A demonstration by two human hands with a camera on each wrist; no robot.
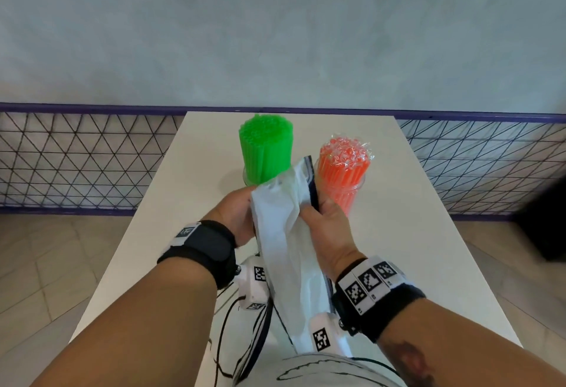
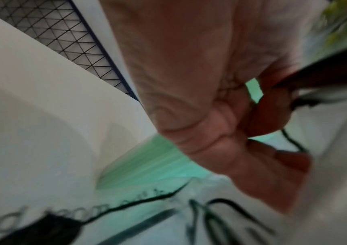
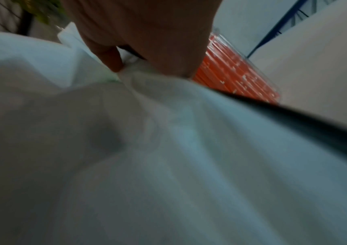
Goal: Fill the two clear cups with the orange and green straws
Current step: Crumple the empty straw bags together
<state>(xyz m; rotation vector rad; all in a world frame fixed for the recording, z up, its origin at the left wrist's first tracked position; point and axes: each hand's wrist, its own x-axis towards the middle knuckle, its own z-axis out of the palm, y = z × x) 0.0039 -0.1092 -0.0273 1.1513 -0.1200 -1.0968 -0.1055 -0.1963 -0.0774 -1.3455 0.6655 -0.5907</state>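
Observation:
A bundle of green straws [image 1: 266, 147] stands upright in a clear cup [image 1: 247, 177] at the far middle of the white table [image 1: 398, 233]. To its right a bundle of orange straws [image 1: 343, 169], still capped with clear wrap, stands in a second clear cup [image 1: 360, 186]. In front of both cups I hold an empty white plastic bag [image 1: 284, 233] with a dark edge. My left hand [image 1: 237, 216] grips its left side and my right hand [image 1: 321, 218] pinches its right edge. The wrist views are blurred: the white bag [image 3: 168, 149] fills the right one, with orange straws [image 3: 237, 77] behind.
A purple-framed wire mesh fence [image 1: 76, 157] runs behind the table on both sides, against a grey wall. A dark object [image 1: 545, 221] sits on the tiled floor at the right. Bare table surface lies to the left and right of the cups.

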